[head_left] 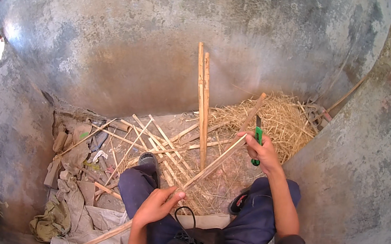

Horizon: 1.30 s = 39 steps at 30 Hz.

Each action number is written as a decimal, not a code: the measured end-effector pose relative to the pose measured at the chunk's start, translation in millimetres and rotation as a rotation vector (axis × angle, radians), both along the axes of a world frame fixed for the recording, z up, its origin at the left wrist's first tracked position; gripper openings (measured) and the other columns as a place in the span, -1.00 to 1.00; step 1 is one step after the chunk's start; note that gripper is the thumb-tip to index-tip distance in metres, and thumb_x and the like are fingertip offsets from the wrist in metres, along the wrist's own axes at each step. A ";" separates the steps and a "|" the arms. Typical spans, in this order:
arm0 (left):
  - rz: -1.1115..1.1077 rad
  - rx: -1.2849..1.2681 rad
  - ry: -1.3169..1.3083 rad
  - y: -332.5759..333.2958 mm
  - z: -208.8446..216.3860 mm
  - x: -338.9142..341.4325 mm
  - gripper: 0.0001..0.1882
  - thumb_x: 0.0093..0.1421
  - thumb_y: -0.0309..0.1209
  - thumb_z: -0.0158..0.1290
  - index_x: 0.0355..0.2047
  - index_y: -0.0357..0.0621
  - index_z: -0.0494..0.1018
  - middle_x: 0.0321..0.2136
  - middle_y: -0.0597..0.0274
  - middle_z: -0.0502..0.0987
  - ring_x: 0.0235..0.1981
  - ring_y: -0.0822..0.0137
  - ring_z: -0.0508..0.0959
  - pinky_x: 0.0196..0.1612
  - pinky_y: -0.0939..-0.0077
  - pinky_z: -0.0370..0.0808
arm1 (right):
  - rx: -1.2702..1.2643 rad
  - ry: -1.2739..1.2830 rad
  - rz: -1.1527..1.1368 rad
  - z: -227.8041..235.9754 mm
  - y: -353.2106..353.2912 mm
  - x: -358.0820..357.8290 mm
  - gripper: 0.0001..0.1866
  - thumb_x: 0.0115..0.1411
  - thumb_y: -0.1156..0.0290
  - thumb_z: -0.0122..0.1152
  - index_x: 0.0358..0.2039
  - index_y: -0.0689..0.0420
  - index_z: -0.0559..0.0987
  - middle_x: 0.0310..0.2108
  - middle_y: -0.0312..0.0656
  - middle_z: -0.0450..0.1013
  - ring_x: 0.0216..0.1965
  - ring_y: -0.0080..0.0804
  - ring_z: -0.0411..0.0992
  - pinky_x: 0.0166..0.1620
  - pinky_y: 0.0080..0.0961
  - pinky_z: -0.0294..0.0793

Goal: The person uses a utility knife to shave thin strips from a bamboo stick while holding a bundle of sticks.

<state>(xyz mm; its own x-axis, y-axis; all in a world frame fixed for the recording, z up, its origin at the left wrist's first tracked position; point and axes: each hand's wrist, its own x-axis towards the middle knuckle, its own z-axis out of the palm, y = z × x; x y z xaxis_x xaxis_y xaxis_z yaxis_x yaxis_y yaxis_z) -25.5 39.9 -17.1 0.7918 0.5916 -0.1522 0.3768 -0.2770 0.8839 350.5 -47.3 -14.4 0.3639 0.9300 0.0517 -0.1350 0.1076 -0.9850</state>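
My left hand (pixel 159 206) is closed around a long, pale wooden strip (pixel 213 165), which slants from beside my left forearm up to my right hand. My right hand (pixel 265 153) grips a green utility knife (pixel 258 134), its dark blade pointing up and away from me. The right fingertips also touch the strip's far end. Beyond them a browner length of wood (pixel 254 110) continues upward; whether it belongs to the same strip I cannot tell.
Two tall strips (pixel 203 97) lean against the grey wall (pixel 158 38). Several loose sticks (pixel 165 148) lie crossed on the floor. Behind my right hand is a heap of shavings (pixel 283 124). Crumpled sacking (pixel 64 208) lies at left, and a side wall (pixel 355 190) rises at right.
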 end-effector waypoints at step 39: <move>0.168 -0.126 -0.186 -29.6 24.1 42.2 -0.50 0.68 -0.11 -0.13 0.24 -0.27 0.57 -0.37 0.15 0.49 -0.34 0.34 0.46 -0.21 0.37 0.41 | 0.024 -0.898 -0.055 55.7 -36.1 -75.5 -0.65 0.49 0.06 0.28 -0.09 0.13 0.68 -0.39 -0.10 0.61 -0.40 -0.19 0.63 -0.32 -0.24 0.50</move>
